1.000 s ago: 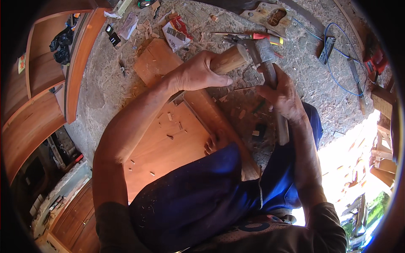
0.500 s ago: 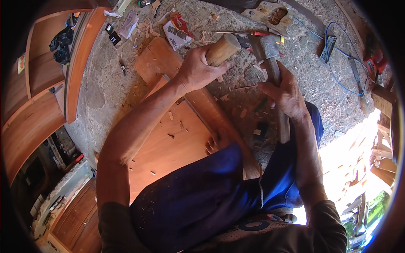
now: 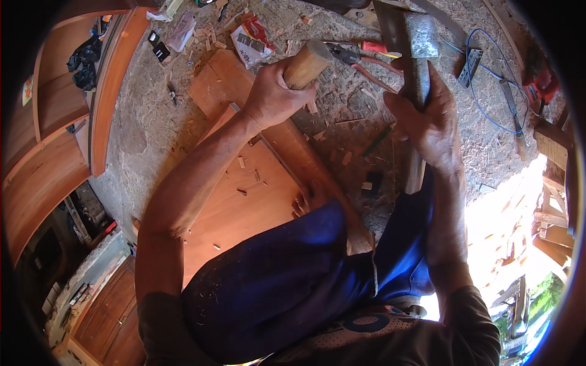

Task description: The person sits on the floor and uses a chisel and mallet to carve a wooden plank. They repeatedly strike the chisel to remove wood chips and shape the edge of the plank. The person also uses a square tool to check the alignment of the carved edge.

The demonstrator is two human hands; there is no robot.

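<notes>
My left hand (image 3: 268, 91) is wrapped round a thick wooden handle (image 3: 309, 64). Its round butt end points up and right; whatever lies below the fist is hidden. Raised at the right, my right hand (image 3: 436, 125) grips the wooden shaft of a hatchet (image 3: 421, 36), which has a dark flat blade and a bright, blunt metal poll. The hatchet head is up and to the right of the handle, apart from it. Under my left forearm lies a reddish-brown wooden panel (image 3: 238, 210) with a raised frame rail (image 3: 299, 149) and a few chips on it.
Pliers (image 3: 360, 61) and a red-handled tool (image 3: 372, 47) lie on the rough floor beyond my hands. A bare foot (image 3: 311, 196) rests at the rail. A wooden cabinet (image 3: 119, 91) stands left. A blue cord (image 3: 473, 116) loops at the right; wood scraps are scattered about.
My right hand has moved up and slightly right with the hatchet, uncovering the pliers. My left hand and the wooden handle have shifted slightly left in the picture.
</notes>
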